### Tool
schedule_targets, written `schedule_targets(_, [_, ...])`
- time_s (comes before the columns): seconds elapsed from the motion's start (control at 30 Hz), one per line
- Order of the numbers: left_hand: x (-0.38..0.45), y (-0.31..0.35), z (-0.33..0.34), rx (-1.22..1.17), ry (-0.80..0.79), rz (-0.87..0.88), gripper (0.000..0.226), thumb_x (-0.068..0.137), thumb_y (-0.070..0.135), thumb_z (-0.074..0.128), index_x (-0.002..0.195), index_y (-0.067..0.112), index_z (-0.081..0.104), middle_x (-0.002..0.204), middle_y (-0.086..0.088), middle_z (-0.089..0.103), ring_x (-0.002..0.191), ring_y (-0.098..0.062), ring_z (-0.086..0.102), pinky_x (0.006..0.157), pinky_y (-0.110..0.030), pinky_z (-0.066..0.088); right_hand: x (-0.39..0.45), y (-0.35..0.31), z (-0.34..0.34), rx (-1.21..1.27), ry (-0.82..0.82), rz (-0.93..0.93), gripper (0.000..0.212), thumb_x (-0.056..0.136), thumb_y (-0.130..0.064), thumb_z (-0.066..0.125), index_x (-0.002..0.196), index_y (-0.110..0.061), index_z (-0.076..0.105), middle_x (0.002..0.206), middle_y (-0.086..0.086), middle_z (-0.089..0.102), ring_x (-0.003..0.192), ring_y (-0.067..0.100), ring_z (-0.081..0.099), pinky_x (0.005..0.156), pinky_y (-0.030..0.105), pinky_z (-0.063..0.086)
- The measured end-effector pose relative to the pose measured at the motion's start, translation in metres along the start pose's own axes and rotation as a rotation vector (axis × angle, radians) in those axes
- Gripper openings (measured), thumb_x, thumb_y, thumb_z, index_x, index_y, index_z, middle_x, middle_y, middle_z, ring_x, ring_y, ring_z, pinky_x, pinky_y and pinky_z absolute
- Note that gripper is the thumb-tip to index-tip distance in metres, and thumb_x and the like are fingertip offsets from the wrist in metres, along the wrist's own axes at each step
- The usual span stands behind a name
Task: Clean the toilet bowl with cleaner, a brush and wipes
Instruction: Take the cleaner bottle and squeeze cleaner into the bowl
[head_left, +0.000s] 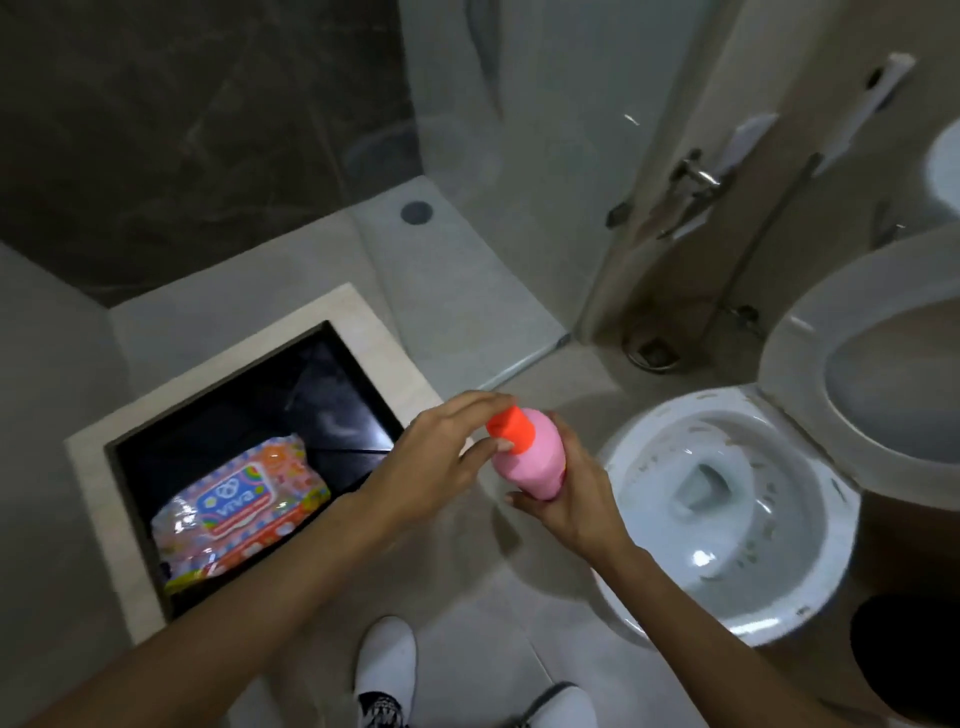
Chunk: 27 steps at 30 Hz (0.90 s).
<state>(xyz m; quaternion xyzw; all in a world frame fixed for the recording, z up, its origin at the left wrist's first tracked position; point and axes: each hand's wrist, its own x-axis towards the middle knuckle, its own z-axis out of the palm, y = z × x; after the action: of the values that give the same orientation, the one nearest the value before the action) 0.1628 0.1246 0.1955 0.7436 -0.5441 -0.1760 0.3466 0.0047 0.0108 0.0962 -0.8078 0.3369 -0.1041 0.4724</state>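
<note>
A pink cleaner bottle (535, 460) with an orange cap (510, 428) is held above the floor, just left of the toilet. My right hand (566, 491) grips the bottle's body from below. My left hand (447, 452) pinches the orange cap with thumb and fingers. The white toilet bowl (654, 431) stands open at the right, with specks along its rim and inner wall and water at the bottom. Its seat and lid (831, 374) are raised. A colourful pack of wipes (244, 499) lies in a black box (337, 410) at the left. No brush is in view.
The black box has a pale wooden rim (93, 499) and sits on the grey floor. A glass shower door with a metal handle (698, 174) stands behind, next to a shower tray with a round drain (416, 212). My white shoes (387, 670) are at the bottom.
</note>
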Motion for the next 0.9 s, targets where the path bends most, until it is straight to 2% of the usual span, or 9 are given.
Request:
schedule_targets(0.13, [-0.018, -0.025, -0.052, 0.016, 0.07, -0.018, 0.04, 0.085, 0.02, 0.064, 0.123, 0.007, 0.061, 0.118, -0.004, 0.063, 0.104, -0.007, 0.054, 0.091, -0.002, 0.034, 0.023, -0.048, 0.04, 0.033, -0.036, -0.031, 0.096, 0.058, -0.025, 0.091, 0.14, -0.023, 0.041, 0.125, -0.012, 0.06, 0.101, -0.006, 0.053, 0.078, -0.004, 0.035])
schedule_targets(0.2, [-0.025, -0.04, -0.079, 0.033, 0.104, -0.038, 0.04, 0.083, 0.017, 0.065, 0.122, 0.007, 0.062, 0.118, -0.006, 0.064, 0.106, -0.008, 0.054, 0.095, -0.006, 0.034, 0.035, -0.071, 0.062, 0.041, -0.064, -0.037, 0.101, 0.058, -0.026, 0.091, 0.143, -0.024, 0.037, 0.126, -0.01, 0.061, 0.104, 0.0, 0.057, 0.078, -0.001, 0.038])
schedule_targets(0.3, [-0.036, -0.061, -0.12, 0.062, 0.138, -0.056, 0.039, 0.081, 0.012, 0.067, 0.12, 0.003, 0.063, 0.116, -0.008, 0.064, 0.106, -0.009, 0.054, 0.096, -0.006, 0.034, 0.056, -0.106, 0.096, 0.011, -0.104, -0.073, 0.105, 0.058, -0.031, 0.09, 0.146, -0.028, 0.032, 0.13, -0.006, 0.059, 0.111, 0.014, 0.06, 0.083, 0.015, 0.045])
schedule_targets(0.43, [-0.049, -0.096, -0.169, 0.108, 0.189, -0.084, 0.04, 0.082, 0.013, 0.067, 0.121, 0.004, 0.063, 0.118, -0.006, 0.064, 0.106, -0.008, 0.055, 0.094, -0.004, 0.034, 0.084, -0.152, 0.139, 0.025, -0.111, -0.143, 0.105, 0.059, -0.03, 0.089, 0.147, -0.03, 0.033, 0.136, -0.01, 0.054, 0.119, 0.011, 0.056, 0.095, 0.026, 0.048])
schedule_targets(0.53, [-0.055, -0.124, -0.201, 0.142, 0.218, -0.107, 0.04, 0.082, 0.008, 0.069, 0.121, 0.006, 0.062, 0.116, -0.004, 0.064, 0.104, -0.007, 0.055, 0.092, -0.004, 0.035, 0.106, -0.183, 0.17, 0.049, -0.15, -0.209, 0.101, 0.061, -0.024, 0.088, 0.146, -0.027, 0.034, 0.133, -0.016, 0.053, 0.115, 0.008, 0.053, 0.091, 0.015, 0.043])
schedule_targets(0.6, [-0.059, -0.144, -0.219, 0.176, 0.228, -0.115, 0.039, 0.081, 0.007, 0.07, 0.12, 0.006, 0.063, 0.117, -0.005, 0.065, 0.105, -0.008, 0.055, 0.093, -0.006, 0.035, 0.122, -0.197, 0.192, 0.04, -0.179, -0.24, 0.1, 0.062, -0.027, 0.088, 0.146, -0.024, 0.033, 0.131, -0.009, 0.057, 0.111, 0.011, 0.055, 0.082, 0.009, 0.038])
schedule_targets(0.67, [-0.06, -0.163, -0.234, 0.212, 0.224, -0.123, 0.039, 0.082, 0.008, 0.07, 0.12, 0.006, 0.063, 0.117, -0.006, 0.065, 0.106, -0.01, 0.055, 0.094, -0.007, 0.033, 0.137, -0.207, 0.215, 0.036, -0.195, -0.24, 0.106, 0.06, -0.033, 0.089, 0.148, -0.025, 0.031, 0.131, -0.005, 0.059, 0.112, 0.015, 0.058, 0.084, 0.014, 0.042])
schedule_targets(0.77, [-0.06, -0.19, -0.254, 0.265, 0.191, -0.134, 0.039, 0.082, 0.009, 0.07, 0.12, 0.006, 0.063, 0.117, -0.007, 0.065, 0.106, -0.017, 0.058, 0.093, -0.01, 0.034, 0.155, -0.217, 0.247, 0.029, -0.229, -0.226, 0.106, 0.057, -0.036, 0.089, 0.145, -0.03, 0.032, 0.124, -0.008, 0.062, 0.108, 0.017, 0.061, 0.088, 0.032, 0.051])
schedule_targets(0.9, [-0.058, -0.217, -0.27, 0.308, 0.158, -0.154, 0.041, 0.083, 0.007, 0.069, 0.124, 0.007, 0.061, 0.12, -0.007, 0.063, 0.109, -0.021, 0.06, 0.093, -0.017, 0.039, 0.17, -0.227, 0.279, 0.081, -0.219, -0.189, 0.105, 0.055, -0.034, 0.091, 0.143, -0.029, 0.035, 0.119, -0.007, 0.064, 0.106, 0.014, 0.062, 0.087, 0.03, 0.052])
